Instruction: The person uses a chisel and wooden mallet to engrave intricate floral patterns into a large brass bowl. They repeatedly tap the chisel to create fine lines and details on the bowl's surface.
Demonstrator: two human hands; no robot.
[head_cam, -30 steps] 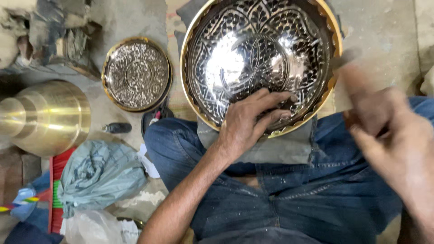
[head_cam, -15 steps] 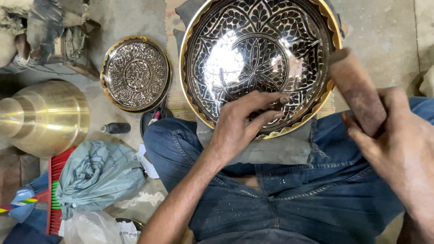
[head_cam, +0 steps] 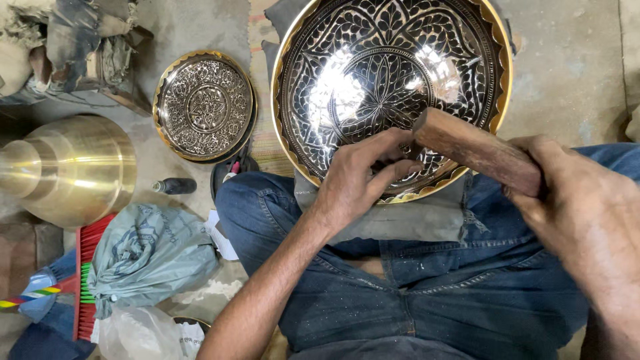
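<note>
Right at the centre, a large engraved bowl (head_cam: 393,73) with a black-and-silver flower pattern and a gold scalloped rim leans against the person's knees, its near edge resting on a grey cloth (head_cam: 407,220) spread over the lap. The left hand (head_cam: 363,177) lies on the bowl's lower inner surface, fingers pinched together against the metal; whether they pinch a small tool I cannot tell. The right hand (head_cam: 587,213) is closed around one end of a wooden mallet (head_cam: 477,150), whose other end hangs just over the left fingers and the bowl's near rim. Blue jeans (head_cam: 427,300) fill the lower part of the view. Left of the bowl, on the floor, a smaller engraved plate (head_cam: 203,107) lies flat, apart from it. Further left stands a plain brass vessel (head_cam: 67,170), and below it a grey-green bag (head_cam: 143,257), a small dark bottle (head_cam: 175,186) and a red brush (head_cam: 87,280).
</note>
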